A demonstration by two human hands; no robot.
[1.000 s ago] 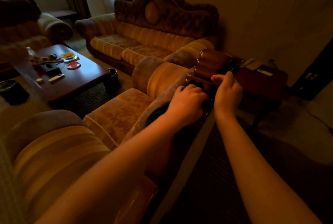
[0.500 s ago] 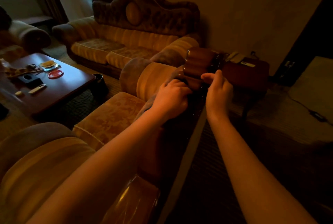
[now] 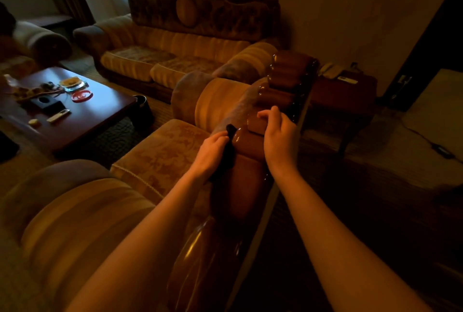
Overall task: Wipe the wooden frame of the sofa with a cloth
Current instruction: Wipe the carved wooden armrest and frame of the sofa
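Head view looks down along the wooden frame (image 3: 240, 186) of the near sofa, a glossy, ribbed top rail whose long axis runs from the bottom of the picture away toward the far end beside the wall. That direction is what the coming stroke turns on: unwiped rail lies both ahead of the hands, toward the ribbed end, and back toward the person. The left hand (image 3: 213, 153) has its fingers curled round a dark cloth (image 3: 226, 153), clamped on it and holding it against the left, seat-facing side of the rail, so the cloth touches the wood right at the grip. The right hand (image 3: 280, 141) rests on top of the rail just beyond and to the right, fingers bent over a rib; whether it truly grips or only steadies, I cannot tell. Both hands sit close together, but the left 1 alone carries the cloth, so it is judged the working hand. Off to the left stands a coffee table (image 3: 100, 113), well apart.
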